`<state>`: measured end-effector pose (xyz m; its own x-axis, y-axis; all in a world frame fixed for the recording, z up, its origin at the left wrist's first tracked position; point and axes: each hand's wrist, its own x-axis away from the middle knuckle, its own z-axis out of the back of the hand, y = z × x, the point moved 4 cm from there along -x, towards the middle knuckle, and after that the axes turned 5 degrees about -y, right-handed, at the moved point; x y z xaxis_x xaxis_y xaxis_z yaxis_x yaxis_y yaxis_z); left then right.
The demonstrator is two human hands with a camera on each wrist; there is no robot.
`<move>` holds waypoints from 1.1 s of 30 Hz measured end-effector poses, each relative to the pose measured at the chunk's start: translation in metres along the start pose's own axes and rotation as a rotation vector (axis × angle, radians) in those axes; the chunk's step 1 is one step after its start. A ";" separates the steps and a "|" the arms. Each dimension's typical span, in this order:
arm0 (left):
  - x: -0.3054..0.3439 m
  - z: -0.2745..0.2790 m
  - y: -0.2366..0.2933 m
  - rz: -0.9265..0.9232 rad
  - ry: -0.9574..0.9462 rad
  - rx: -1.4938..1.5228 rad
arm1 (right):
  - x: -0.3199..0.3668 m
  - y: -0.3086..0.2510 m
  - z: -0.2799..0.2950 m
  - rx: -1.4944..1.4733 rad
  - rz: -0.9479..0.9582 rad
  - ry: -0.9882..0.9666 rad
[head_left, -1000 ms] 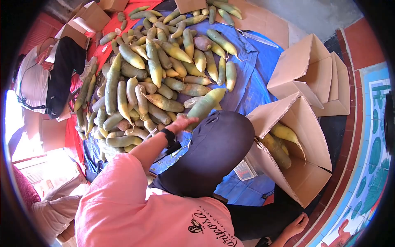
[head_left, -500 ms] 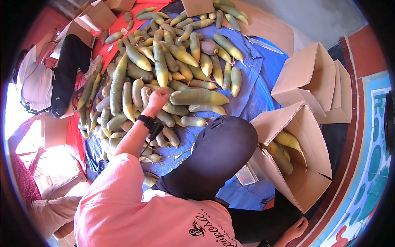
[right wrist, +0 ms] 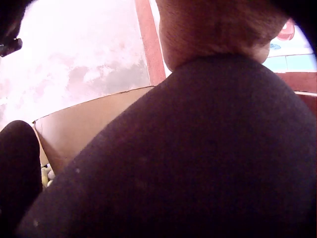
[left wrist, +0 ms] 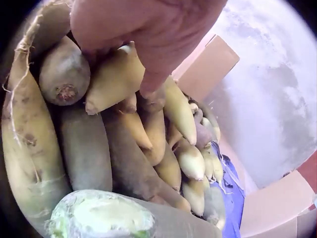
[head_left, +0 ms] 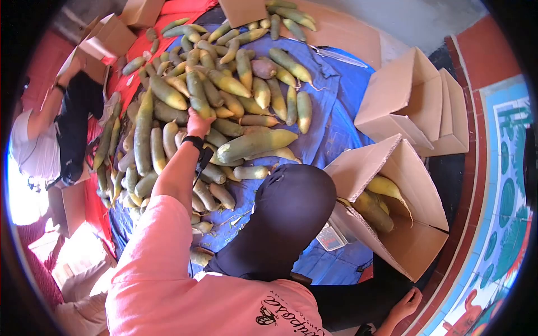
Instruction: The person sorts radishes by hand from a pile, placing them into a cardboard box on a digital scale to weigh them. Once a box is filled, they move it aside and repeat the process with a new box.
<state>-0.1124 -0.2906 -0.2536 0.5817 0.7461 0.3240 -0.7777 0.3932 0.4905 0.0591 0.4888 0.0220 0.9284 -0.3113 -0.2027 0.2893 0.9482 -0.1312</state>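
left hand [head_left: 199, 120]: fingers curl round pale vegetable [left wrist: 116, 74] in the heap [head_left: 235, 84] on blue tarp [head_left: 336, 126] | advice: grip mid-length, lift straight, neighbours may roll | right hand [head_left: 406, 305]: relaxed, resting on thigh [head_left: 347, 297]

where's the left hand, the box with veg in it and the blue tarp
left hand [head_left: 199, 120], head view, back of the hand
box [head_left: 426, 185], head view, bare inner wall
tarp [head_left: 333, 126], head view, bare blue patch beside the pile

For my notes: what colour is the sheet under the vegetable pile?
The sheet is blue; head view.
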 end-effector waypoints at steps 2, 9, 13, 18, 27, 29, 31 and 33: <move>-0.003 0.002 0.003 0.047 -0.006 -0.008 | 0.000 -0.005 0.002 -0.013 -0.019 0.006; 0.032 -0.008 0.014 0.124 -0.341 0.948 | -0.001 -0.010 -0.002 -0.076 0.014 0.063; 0.118 0.029 0.049 -0.028 -0.362 1.048 | -0.007 -0.030 0.004 -0.095 0.016 0.067; 0.211 0.078 0.123 -0.270 -0.558 0.980 | -0.005 -0.035 0.009 -0.167 -0.010 0.125; 0.339 0.104 0.288 -0.740 -1.041 0.490 | 0.007 -0.021 0.017 -0.328 -0.079 0.232; 0.363 0.077 0.311 -0.763 -1.204 0.312 | 0.010 -0.018 0.019 -0.362 -0.065 0.254; 0.385 0.042 0.330 -0.730 -1.365 0.190 | 0.013 -0.014 0.020 -0.389 -0.087 0.263; 0.402 0.006 0.345 -0.744 -1.451 0.028 | 0.014 -0.010 0.019 -0.409 -0.066 0.281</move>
<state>-0.1453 0.1421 0.0511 0.5423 -0.7025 0.4609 -0.2435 0.3936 0.8864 0.0737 0.4764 0.0384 0.7961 -0.4285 -0.4274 0.1785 0.8410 -0.5108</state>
